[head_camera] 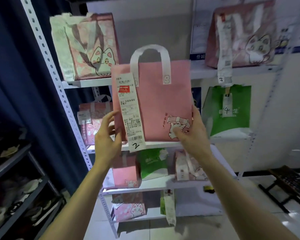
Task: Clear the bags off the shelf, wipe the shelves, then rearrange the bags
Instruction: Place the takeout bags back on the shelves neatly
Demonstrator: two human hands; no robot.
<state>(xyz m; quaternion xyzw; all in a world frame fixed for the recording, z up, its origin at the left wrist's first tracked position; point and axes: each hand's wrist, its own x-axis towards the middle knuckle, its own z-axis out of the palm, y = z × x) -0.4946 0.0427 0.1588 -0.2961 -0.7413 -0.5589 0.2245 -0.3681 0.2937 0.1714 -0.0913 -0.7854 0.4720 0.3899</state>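
Standing upright, handles up — pink bag (154,104) | right hand (192,135) grips its edge | left hand (106,137) fingers spread

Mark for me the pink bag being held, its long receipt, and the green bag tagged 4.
pink bag (156,101): head view, plain front panel.
receipt (130,110): head view, middle of strip.
green bag (237,122): head view, front panel.

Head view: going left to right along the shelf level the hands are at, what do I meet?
Patterned pink bag, left hand, plain pink fabric bag with white handles, right hand, green fabric bag.
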